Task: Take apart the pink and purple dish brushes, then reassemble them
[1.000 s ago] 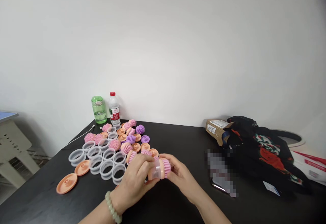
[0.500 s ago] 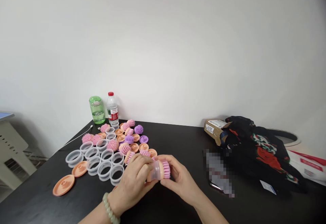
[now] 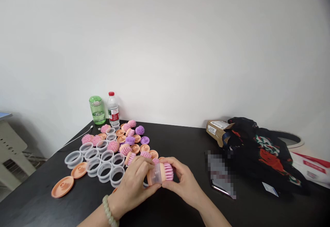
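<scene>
In front of me, above the black table, is a round pink-bristled brush (image 3: 156,174) with a clear body and peach-coloured bands, lying on its side in the air. My left hand (image 3: 135,182), a green bead bracelet at its wrist, is closed round the brush's plain end. The fingers and thumb of my right hand (image 3: 182,184) pinch the bristled end. Several clear plastic rings (image 3: 104,172) lie left of my left hand. Behind it sit pink bristle heads (image 3: 125,149), purple ones (image 3: 140,130) and small peach discs (image 3: 144,148).
Two larger peach discs (image 3: 62,187) lie at the front left. A green cup (image 3: 97,111) and a red-capped bottle (image 3: 113,108) stand against the wall. To the right are a blurred-out phone (image 3: 220,177), a cardboard box (image 3: 218,130) and a black patterned bag (image 3: 265,154). A white cable (image 3: 74,141) crosses the left edge.
Both hands keep hold of the brush, which has turned slightly so that more of its clear body shows. The view has shifted a little.
</scene>
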### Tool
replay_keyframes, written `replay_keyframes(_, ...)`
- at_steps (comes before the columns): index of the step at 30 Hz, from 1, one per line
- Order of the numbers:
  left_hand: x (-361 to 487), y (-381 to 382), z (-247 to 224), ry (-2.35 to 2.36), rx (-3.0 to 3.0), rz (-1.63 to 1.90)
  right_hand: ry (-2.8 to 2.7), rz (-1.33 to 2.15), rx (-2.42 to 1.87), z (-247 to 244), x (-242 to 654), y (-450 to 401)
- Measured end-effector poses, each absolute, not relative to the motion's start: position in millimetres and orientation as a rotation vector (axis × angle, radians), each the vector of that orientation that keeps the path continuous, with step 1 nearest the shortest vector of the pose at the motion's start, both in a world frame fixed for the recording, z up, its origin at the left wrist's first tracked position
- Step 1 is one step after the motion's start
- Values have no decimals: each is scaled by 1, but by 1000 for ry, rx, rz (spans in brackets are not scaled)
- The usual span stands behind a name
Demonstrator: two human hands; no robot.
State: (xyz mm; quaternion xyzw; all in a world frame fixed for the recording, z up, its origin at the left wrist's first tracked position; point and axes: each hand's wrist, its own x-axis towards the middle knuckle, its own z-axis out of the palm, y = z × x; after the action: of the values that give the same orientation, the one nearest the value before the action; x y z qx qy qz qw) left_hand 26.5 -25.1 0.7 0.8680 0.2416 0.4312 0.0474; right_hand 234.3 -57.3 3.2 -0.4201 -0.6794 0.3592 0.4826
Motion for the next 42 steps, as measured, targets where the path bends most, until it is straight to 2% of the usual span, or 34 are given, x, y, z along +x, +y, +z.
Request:
replay_keyframes(4, 23, -25, 6, 861, 2535, 1254, -1570, 794, -960, 8, 245, -57)
replay_keyframes(9, 20, -23, 11, 824, 2423, 1322, -1315, 880, -952, 9, 252, -53)
replay_keyframes(16, 20, -22, 11, 844, 2036, 1315, -1158, 849, -1075, -10, 260, -37)
replay_keyframes(21, 22, -20, 6, 822, 1887, 1304, -1378, 457, -1545, -27, 271, -24)
replay_keyframes(27, 24, -21, 9, 808, 1881, 1397, -1432, 338, -1605, -42, 274, -17)
replay_keyframes(35, 27, -21, 7, 710, 1857, 1292, -1499, 297, -1489, -40, 271, -19)
replay_keyframes(39, 27, -20, 4, 625, 1828, 1248, -1645, 207, -1208, -19, 260, -37)
replay_keyframes(42, 30, -21, 4, 527, 1785, 1211, -1784, 266, -1016, -7, 246, -51)
